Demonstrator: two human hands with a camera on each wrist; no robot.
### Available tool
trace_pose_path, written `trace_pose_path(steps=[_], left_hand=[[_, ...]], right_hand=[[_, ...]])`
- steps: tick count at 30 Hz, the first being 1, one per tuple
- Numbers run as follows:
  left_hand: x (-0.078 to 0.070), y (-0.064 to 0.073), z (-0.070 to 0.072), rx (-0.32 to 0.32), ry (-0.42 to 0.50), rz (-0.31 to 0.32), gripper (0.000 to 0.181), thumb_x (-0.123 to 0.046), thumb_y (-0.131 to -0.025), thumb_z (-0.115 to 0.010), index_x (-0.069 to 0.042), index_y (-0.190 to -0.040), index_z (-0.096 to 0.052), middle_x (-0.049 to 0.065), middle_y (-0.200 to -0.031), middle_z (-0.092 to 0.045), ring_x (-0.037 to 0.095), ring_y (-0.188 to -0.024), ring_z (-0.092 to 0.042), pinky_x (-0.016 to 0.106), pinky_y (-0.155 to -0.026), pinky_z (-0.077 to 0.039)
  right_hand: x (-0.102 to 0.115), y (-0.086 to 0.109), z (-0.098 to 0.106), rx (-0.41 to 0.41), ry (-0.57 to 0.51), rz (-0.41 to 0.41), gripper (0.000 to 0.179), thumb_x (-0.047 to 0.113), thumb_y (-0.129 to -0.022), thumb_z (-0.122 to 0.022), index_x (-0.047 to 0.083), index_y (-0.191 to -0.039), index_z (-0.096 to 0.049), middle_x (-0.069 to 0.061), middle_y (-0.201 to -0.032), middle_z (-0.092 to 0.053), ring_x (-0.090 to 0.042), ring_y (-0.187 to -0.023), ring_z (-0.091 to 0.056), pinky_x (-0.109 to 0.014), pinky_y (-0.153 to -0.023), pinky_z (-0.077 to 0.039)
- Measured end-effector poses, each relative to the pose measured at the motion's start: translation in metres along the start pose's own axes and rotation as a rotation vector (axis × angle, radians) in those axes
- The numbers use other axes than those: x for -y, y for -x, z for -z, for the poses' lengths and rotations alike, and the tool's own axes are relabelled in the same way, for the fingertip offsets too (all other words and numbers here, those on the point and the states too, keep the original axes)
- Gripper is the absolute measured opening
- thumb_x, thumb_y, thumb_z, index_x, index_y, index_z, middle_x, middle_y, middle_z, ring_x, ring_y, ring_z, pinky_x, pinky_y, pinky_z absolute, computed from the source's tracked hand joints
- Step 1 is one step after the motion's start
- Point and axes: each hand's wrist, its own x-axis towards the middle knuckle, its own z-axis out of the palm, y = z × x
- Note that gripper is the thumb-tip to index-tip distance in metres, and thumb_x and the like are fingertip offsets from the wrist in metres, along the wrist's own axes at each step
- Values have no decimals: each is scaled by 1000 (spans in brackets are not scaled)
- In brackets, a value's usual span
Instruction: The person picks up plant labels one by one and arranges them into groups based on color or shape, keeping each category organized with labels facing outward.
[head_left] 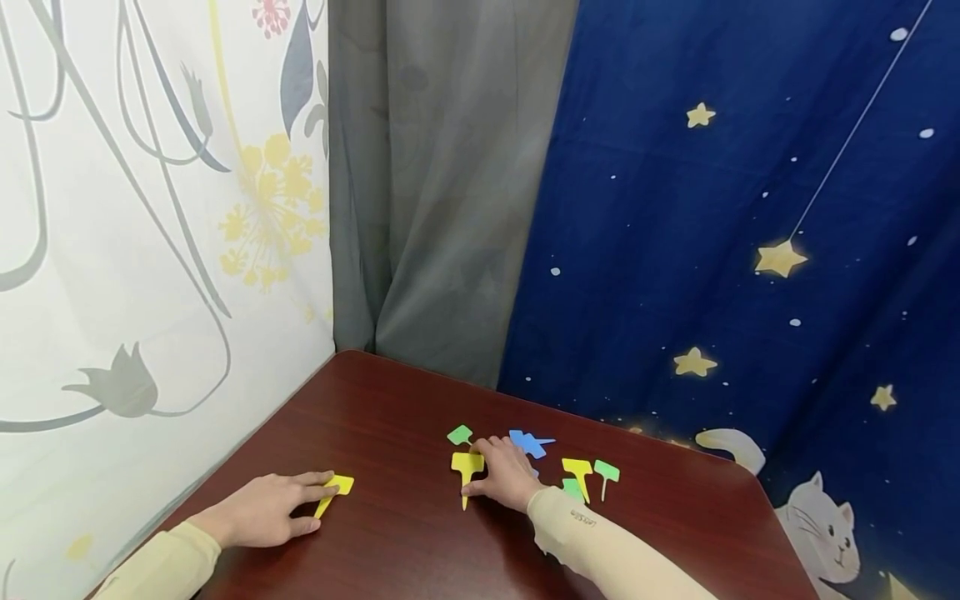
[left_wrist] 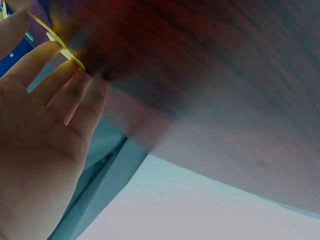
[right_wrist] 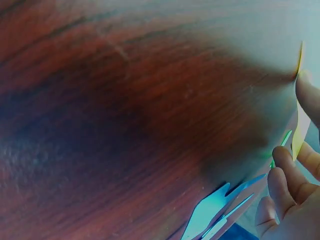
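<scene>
At the table's left side, my left hand (head_left: pixel 266 510) holds a yellow T-shaped plant label (head_left: pixel 342 484), its fingers over the wide head and its thumb by the stem's tip. In the left wrist view the fingertips meet the edge of this label (left_wrist: pixel 65 51). Near the middle, my right hand (head_left: pixel 510 477) grips another yellow plant label (head_left: pixel 467 463), thumb on the stem and a fingertip at the head. That label (right_wrist: pixel 298 135) stands edge-on in the right wrist view. Just beyond the right hand lie a green plant label (head_left: pixel 459 434) and overlapping blue plant labels (head_left: pixel 527 442), partly hidden by it.
Right of my right forearm lie a yellow plant label (head_left: pixel 576 467) partly over a green label (head_left: pixel 572 488), and another green label (head_left: pixel 607 472). The dark red wooden table (head_left: pixel 390 408) is bordered by a white patterned curtain (head_left: pixel 172 333), a grey one and a blue starry one (head_left: pixel 645 250).
</scene>
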Motion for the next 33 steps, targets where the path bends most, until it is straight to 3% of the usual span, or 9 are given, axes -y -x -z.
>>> trace_pose_path(steps=[9,16,24,33], left_hand=[[-1,-2,2,-26,-9,-11,45,-36,-91,-73,-19,-132,-70,8,-140,-60,32,-107,-68,51,-86,-53],[-1,-2,-1,-24,-12,-14,45,-36,-91,-73,-18,-132,-70,9,-139,-60,32,-100,-70,53,-85,-53],[1,-4,-3,-28,-10,-14,45,-37,-90,-74,-17,-131,-70,10,-138,-61,32,-96,-71,53,-83,-53],[-1,0,-8,-61,-5,5,50,-33,-91,-73,-17,-137,-65,9,-142,-58,30,-100,-70,48,-80,-55]], right_hand=[[1,-1,6,1,-134,-49,43,38,-80,-86,17,-115,-71,9,-95,-61,-10,-83,-52,-30,-75,-49],[-4,-1,7,-15,-158,1,33,27,-84,-85,13,-111,-76,8,-93,-63,-7,-77,-53,-24,-69,-50],[-13,6,12,0,-48,103,29,24,-88,-81,14,-115,-77,6,-92,-66,-4,-73,-51,-21,-64,-47],[-21,13,16,-123,79,147,30,37,-86,-81,19,-110,-77,7,-100,-65,-5,-85,-52,-21,-69,-48]])
